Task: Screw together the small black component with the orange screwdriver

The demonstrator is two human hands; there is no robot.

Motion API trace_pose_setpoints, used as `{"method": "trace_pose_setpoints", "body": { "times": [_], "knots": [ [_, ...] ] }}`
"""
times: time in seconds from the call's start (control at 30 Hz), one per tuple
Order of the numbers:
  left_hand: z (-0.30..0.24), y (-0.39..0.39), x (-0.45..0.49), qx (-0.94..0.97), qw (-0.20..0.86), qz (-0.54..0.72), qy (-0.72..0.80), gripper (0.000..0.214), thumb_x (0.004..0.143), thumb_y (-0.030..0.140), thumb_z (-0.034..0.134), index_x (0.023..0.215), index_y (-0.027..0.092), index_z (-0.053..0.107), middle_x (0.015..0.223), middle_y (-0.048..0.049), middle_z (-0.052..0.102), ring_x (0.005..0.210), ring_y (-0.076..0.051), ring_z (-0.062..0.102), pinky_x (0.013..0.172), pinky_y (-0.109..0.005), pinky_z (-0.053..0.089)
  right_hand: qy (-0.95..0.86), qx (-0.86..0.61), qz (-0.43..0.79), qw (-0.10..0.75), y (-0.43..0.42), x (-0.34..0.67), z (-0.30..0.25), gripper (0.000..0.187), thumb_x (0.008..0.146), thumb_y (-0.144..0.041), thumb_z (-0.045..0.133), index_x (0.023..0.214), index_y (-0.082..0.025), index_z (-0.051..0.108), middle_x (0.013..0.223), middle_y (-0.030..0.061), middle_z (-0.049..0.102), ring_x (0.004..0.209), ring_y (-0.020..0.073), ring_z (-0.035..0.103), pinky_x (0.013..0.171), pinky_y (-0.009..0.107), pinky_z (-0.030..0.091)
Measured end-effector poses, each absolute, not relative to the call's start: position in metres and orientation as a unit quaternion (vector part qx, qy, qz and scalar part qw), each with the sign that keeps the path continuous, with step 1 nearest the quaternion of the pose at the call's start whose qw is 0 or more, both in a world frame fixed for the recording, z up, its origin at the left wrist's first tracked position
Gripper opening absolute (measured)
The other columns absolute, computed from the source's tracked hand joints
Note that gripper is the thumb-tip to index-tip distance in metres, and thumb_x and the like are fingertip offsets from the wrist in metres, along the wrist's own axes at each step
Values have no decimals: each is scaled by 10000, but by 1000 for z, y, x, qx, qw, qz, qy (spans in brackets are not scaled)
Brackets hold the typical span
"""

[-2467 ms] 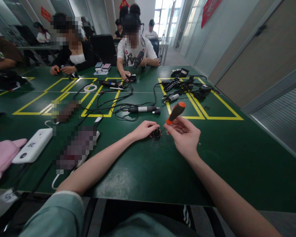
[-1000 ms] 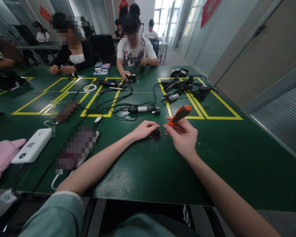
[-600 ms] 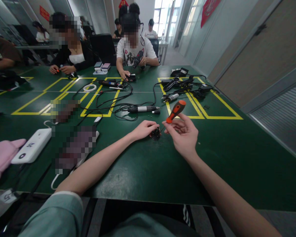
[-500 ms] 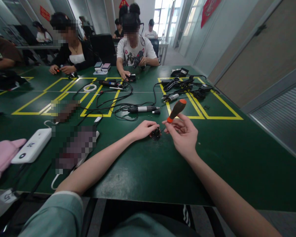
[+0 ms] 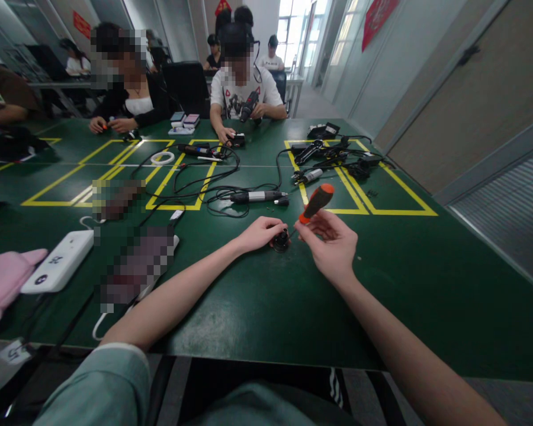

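Note:
My left hand [image 5: 264, 232] is closed around the far-left side of a small round black part [image 5: 281, 240] that rests on the green table [image 5: 231, 313]. What kind of part it is I cannot make out. In my right hand [image 5: 333, 245] is a screwdriver [image 5: 317, 203] with an orange and dark handle, pinched low near the shaft. Its handle leans up and to the right, while the thin shaft slopes down to the left toward the black part. Whether the tip touches the part is too small to tell.
Beyond my hands lie a grey and black pen-shaped power tool [image 5: 256, 196] and a heap of black cables [image 5: 337, 154]. To my left are a white power strip [image 5: 60, 263] and a blurred phone [image 5: 137, 266]. Across the table a co-worker [image 5: 244, 89] holds a drill [image 5: 249, 106].
The screwdriver handle has dipped slightly and shifted a little left, with my right-hand fingers moving along. My left hand and the black part stay where they were.

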State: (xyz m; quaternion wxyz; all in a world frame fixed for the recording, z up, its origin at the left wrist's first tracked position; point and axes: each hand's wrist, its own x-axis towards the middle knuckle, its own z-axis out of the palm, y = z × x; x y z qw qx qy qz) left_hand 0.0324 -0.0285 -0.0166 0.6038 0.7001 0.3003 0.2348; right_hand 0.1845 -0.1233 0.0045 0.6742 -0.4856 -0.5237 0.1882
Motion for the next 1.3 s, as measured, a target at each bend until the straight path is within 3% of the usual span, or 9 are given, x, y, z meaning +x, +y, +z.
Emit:
{"method": "trace_pose_setpoints", "body": {
  "times": [0.37, 0.6, 0.87, 1.07, 1.3],
  "knots": [
    [-16, -29, 33, 700, 603, 236, 301, 322, 967, 360, 583, 774, 120, 676, 788, -58, 742, 611, -95, 595, 541, -176, 479, -541, -466, 201, 671, -126, 183, 10, 250, 776, -360, 873, 962, -224, 775, 834, 13, 775, 620, 158, 709, 581, 316, 648],
    [-17, -29, 33, 698, 604, 234, 305, 318, 962, 377, 584, 810, 121, 696, 824, -66, 760, 626, -97, 611, 544, -171, 478, -538, -473, 188, 672, -126, 183, 6, 328, 787, -325, 859, 1084, -229, 757, 887, 21, 794, 658, 164, 724, 618, 332, 665],
    [-16, -29, 33, 695, 608, 234, 304, 314, 965, 369, 595, 799, 118, 682, 790, -57, 738, 624, -95, 602, 538, -167, 480, -537, -461, 206, 675, -126, 183, 9, 271, 751, -341, 884, 962, -226, 757, 824, 8, 776, 618, 157, 702, 579, 313, 647],
    [-15, -30, 33, 699, 604, 232, 305, 314, 974, 352, 572, 790, 120, 675, 788, -60, 747, 618, -94, 604, 525, -161, 472, -526, -471, 199, 680, -126, 184, 7, 374, 734, -332, 888, 1066, -232, 748, 853, 9, 787, 651, 166, 722, 612, 328, 661],
    [-16, -29, 33, 699, 606, 232, 301, 345, 959, 417, 595, 786, 127, 666, 798, -59, 747, 630, -103, 619, 551, -182, 482, -530, -476, 202, 672, -126, 183, 9, 291, 757, -358, 879, 981, -228, 746, 835, 9, 784, 621, 160, 711, 592, 320, 659]
  ]
}}
